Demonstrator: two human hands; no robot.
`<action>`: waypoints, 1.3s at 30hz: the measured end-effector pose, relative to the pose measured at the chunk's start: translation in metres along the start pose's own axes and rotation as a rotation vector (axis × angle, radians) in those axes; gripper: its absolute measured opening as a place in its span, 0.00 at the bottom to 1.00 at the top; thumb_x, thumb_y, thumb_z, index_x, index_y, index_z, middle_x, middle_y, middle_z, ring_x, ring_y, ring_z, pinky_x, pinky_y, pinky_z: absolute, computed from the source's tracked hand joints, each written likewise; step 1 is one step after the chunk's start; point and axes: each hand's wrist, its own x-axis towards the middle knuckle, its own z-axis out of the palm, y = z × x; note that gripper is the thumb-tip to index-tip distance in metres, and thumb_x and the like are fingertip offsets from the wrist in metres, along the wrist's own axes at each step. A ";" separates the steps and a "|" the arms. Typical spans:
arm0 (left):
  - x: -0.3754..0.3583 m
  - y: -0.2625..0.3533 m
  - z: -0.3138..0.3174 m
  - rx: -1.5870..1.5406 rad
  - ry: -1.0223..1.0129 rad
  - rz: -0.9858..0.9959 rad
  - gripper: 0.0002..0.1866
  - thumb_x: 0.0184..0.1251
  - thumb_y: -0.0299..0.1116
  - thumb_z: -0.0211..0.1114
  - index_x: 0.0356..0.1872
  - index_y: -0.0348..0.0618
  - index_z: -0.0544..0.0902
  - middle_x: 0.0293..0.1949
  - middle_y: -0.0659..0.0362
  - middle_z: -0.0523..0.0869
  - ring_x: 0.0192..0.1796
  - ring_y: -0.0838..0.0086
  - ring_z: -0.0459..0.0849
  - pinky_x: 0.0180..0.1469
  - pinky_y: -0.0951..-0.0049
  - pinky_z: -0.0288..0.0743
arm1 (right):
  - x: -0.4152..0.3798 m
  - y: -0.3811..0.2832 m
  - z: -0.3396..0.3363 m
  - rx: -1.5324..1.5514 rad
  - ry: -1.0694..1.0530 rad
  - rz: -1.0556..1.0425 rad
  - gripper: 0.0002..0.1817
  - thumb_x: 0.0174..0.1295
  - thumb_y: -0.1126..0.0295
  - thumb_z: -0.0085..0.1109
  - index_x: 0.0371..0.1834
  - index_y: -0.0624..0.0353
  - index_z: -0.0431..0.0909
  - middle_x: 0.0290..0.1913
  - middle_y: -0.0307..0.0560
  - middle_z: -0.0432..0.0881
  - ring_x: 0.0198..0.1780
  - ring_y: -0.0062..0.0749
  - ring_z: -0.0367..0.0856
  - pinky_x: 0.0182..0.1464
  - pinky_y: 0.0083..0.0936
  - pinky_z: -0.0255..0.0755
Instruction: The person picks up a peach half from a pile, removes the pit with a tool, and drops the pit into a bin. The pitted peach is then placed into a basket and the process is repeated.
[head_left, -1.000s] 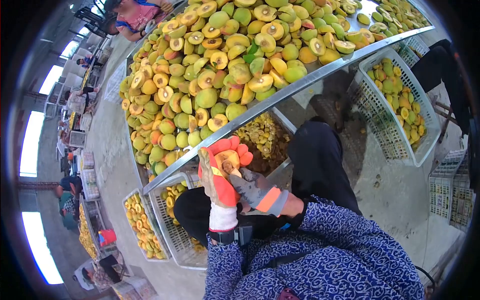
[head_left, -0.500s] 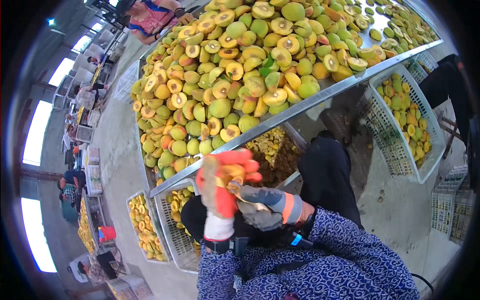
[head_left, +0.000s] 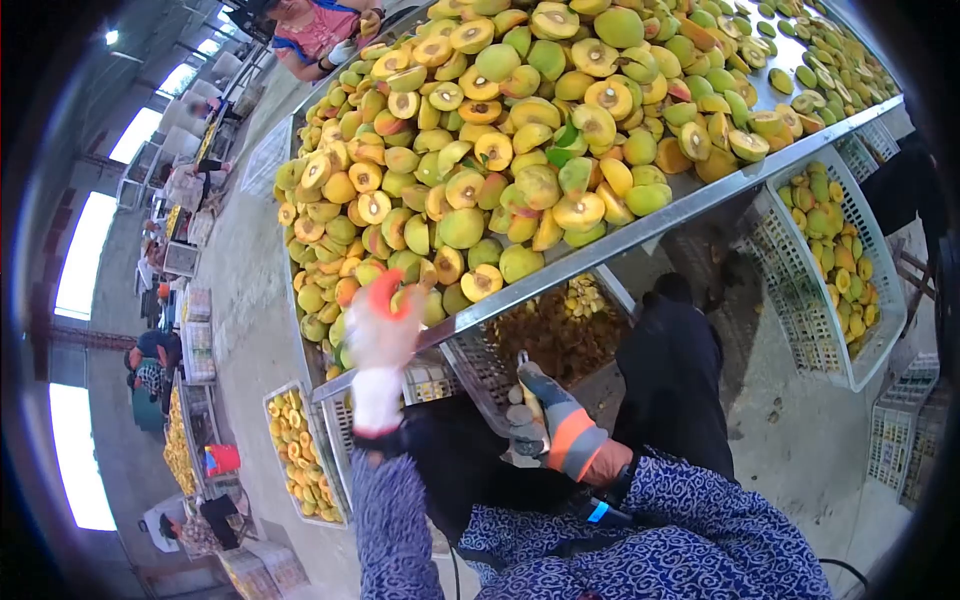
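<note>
A long metal table [head_left: 640, 235] is running diagonally across the view, and it is carrying a deep heap of halved and whole peaches [head_left: 520, 150], green and yellow, many showing the pit hollow. Under the table's near edge a bin of pits and scraps [head_left: 560, 330] is sitting, and white slotted crates are standing around it: one crate at the right [head_left: 850, 330] is holding green and yellow fruit pieces, and a crate at the lower left [head_left: 300, 455] is holding yellow halves. The person's dark trouser leg [head_left: 675, 380] is showing beneath the table edge, and blue patterned sleeves are filling the bottom of the view.

The left hand [head_left: 385, 325], in a white glove with orange fingertips, is reaching up to the near edge of the table and is lying against the fruit at the heap's lower corner. It is blurred, and whether its fingers are closed on a fruit cannot be told.

The right hand [head_left: 540, 420], in a grey glove with an orange cuff, is hanging low over the bin, well apart from the left hand. Its fingers are curled shut around a small pitting tool [head_left: 524, 372], whose tip is sticking up just above the glove.

Another person in a pink top [head_left: 315, 30] is working at the far end of the table, and further people are sitting along the aisle at the left.
</note>
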 end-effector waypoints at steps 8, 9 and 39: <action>0.036 -0.015 0.046 -0.277 -0.174 -0.203 0.13 0.67 0.33 0.64 0.51 0.48 0.86 0.39 0.54 0.89 0.39 0.58 0.89 0.38 0.65 0.82 | -0.016 -0.020 0.016 -0.318 0.055 -0.311 0.21 0.73 0.44 0.53 0.36 0.51 0.74 0.21 0.38 0.74 0.13 0.24 0.66 0.16 0.22 0.60; 0.031 -0.009 0.030 -0.565 -0.183 -0.329 0.12 0.68 0.30 0.63 0.51 0.46 0.86 0.38 0.57 0.89 0.38 0.64 0.89 0.36 0.69 0.81 | -0.019 -0.025 0.020 -0.366 0.028 -0.342 0.21 0.73 0.44 0.53 0.37 0.51 0.74 0.22 0.37 0.74 0.14 0.23 0.66 0.17 0.21 0.60; -0.027 0.058 -0.005 -0.127 -0.001 0.249 0.20 0.56 0.32 0.71 0.52 0.46 0.85 0.43 0.51 0.82 0.45 0.54 0.83 0.46 0.57 0.78 | -0.023 -0.032 0.029 -0.470 0.130 -0.624 0.14 0.71 0.55 0.60 0.42 0.54 0.79 0.25 0.37 0.80 0.20 0.21 0.75 0.21 0.20 0.67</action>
